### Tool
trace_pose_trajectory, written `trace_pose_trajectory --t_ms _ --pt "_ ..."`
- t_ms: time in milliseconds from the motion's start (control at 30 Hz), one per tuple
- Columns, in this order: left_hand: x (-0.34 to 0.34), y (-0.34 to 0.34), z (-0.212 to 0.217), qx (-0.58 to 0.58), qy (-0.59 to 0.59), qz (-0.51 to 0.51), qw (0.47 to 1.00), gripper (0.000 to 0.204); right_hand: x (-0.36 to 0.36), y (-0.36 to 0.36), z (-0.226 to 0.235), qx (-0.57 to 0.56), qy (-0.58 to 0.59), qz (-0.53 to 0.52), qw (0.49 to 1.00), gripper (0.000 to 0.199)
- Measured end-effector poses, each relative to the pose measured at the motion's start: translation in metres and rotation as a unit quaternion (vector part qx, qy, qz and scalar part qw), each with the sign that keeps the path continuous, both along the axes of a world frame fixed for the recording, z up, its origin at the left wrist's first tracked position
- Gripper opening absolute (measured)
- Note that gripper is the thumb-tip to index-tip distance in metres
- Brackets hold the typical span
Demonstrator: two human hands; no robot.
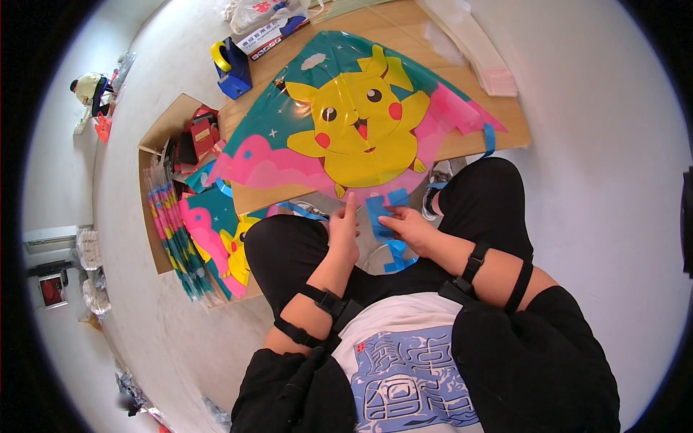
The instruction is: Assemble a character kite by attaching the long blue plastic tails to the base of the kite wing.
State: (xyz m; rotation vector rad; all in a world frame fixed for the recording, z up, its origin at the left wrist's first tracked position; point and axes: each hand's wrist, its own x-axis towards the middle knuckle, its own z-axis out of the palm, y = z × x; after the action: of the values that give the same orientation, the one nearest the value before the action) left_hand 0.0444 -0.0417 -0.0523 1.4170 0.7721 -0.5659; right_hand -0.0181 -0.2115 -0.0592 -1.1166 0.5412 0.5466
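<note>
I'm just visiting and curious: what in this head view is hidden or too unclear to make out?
- Blue strip: its lower part is covered by the right hand.
- Left hand: only its back shows, so the grip is unclear.
- Kite: its bottom tip is behind both hands.
- Cardboard box: contents are too small to identify.

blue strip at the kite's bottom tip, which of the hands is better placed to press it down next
Probably the right hand: it already pinches the blue strip just under the kite. The left hand only points a finger up at the kite's lower tip, beside the strip.
</note>
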Motion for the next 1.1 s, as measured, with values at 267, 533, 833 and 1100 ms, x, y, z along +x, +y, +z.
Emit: trace_pose_trajectory --t_ms 267,533,833,1100 --pt "0.0 -0.021 0.014 -0.068 -0.1 -0.111 0.986 0.043 -0.011 -0.006 -0.016 -0.109 0.031 0.063 0.992 0.048" --pt "0.006 -0.018 -0.003 -0.074 -0.111 -0.107 0.985 0.041 -0.013 -0.015 -0.024 -0.164 0.067 -0.109 0.978 0.043" --pt "-0.004 -0.021 0.008 -0.075 -0.086 -0.094 0.989 0.043 0.003 -0.021 -0.008 -0.057 -0.066 -0.27 0.959 0.031" --pt "-0.004 -0.011 0.011 -0.15 -0.104 -0.15 0.972 0.034 0.006 -0.022 0.017 -0.029 -0.102 -0.202 0.974 0.023"
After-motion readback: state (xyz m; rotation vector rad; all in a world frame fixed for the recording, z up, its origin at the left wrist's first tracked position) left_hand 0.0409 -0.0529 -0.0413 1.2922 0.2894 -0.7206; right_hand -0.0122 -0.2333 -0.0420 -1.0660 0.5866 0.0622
